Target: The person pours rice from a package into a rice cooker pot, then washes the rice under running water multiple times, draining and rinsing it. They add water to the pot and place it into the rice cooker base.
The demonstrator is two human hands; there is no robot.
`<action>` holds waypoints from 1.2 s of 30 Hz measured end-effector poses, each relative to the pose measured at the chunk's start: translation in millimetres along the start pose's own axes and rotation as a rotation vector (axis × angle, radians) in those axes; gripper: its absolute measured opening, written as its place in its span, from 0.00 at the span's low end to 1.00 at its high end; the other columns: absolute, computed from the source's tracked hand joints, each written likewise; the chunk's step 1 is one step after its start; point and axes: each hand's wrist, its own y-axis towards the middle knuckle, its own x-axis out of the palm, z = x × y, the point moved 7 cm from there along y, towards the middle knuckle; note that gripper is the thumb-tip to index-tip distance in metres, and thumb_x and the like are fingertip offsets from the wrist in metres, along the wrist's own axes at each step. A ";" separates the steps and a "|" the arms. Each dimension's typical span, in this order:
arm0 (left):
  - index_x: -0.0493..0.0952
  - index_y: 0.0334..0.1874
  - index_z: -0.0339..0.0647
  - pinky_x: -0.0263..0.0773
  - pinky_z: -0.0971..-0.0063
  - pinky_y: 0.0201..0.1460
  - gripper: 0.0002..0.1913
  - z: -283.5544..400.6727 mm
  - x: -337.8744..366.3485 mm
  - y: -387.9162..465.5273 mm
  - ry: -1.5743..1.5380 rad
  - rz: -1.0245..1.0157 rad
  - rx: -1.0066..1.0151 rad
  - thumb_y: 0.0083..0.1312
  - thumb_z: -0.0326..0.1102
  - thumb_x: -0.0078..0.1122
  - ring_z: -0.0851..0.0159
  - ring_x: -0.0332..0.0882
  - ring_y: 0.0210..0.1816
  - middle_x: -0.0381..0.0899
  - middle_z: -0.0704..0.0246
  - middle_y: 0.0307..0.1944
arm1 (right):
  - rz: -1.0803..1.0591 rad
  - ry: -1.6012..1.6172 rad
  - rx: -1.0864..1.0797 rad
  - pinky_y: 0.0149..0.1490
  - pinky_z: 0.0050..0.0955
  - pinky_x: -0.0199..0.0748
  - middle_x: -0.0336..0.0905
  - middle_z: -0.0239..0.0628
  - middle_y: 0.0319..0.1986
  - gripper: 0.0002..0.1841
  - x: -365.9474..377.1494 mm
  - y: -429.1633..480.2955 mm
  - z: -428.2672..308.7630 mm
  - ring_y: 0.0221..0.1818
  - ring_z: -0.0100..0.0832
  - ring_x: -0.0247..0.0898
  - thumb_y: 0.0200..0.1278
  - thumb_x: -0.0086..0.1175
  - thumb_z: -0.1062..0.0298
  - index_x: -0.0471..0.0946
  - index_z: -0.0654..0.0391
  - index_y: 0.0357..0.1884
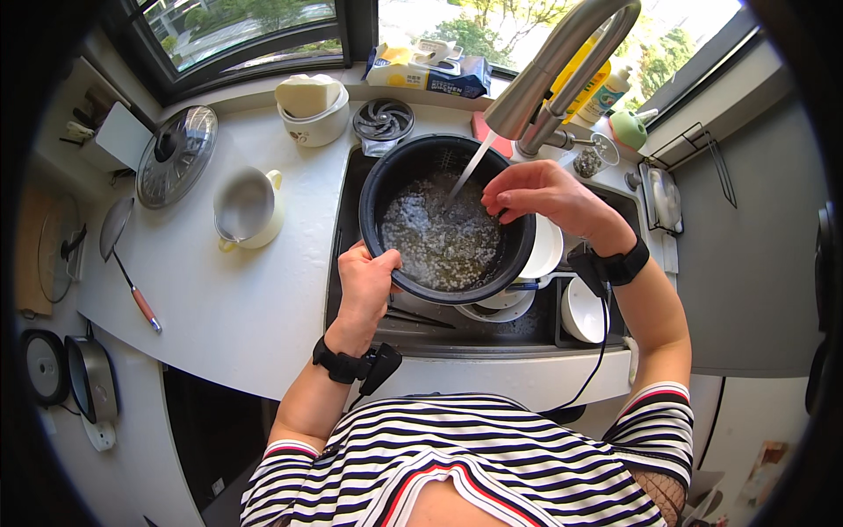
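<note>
A black inner cooking pot (372, 214), probably from a rice cooker, is held tilted over the dark sink. My left hand (367, 280) grips its lower-left rim, thumb over the edge. Cloudy, bubbling water (435, 244) covers the pot's bottom, which looks brownish beneath. A stream (475, 160) runs into it from the brushed-metal faucet (520, 99). My right hand (546, 197) is over the pot's right rim, its fingers loosely bent beside the stream; I see nothing held in it. White bowls (543, 247) sit in the sink, partly hidden under the pot.
Left on the counter are a pale yellow two-handled pot (267, 217), a ladle (141, 306) and a glass lid (176, 158). Behind stand a white container (319, 128), a sink strainer (384, 120) and a wipes pack (428, 72). Another white bowl (585, 309) lies in the sink's right part.
</note>
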 end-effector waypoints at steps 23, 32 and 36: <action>0.71 0.13 0.27 0.64 0.80 0.13 0.06 -2.2 6.1 4.4 -0.005 -0.024 0.044 0.45 0.20 0.54 0.72 0.72 0.19 0.72 0.72 0.35 | -0.696 -0.721 0.306 0.38 0.40 0.75 0.78 0.44 0.37 0.17 123.2 103.7 88.3 0.40 0.42 0.74 0.59 0.45 0.64 0.74 0.67 0.44; 0.71 0.13 0.27 0.64 0.80 0.14 0.06 0.3 8.4 3.8 -0.028 -0.044 0.049 0.46 0.18 0.53 0.72 0.72 0.19 0.72 0.72 0.35 | -1.080 -1.439 0.284 0.52 0.41 0.70 0.78 0.51 0.44 0.21 84.5 84.3 133.2 0.46 0.48 0.74 0.63 0.44 0.58 0.78 0.66 0.46; 0.71 0.13 0.27 0.64 0.80 0.14 0.06 3.0 11.0 2.3 -0.031 -0.041 0.025 0.46 0.18 0.53 0.72 0.72 0.18 0.72 0.71 0.35 | -1.018 -1.674 0.048 0.49 0.40 0.72 0.79 0.49 0.41 0.17 62.7 109.5 118.9 0.43 0.48 0.75 0.63 0.43 0.64 0.80 0.63 0.43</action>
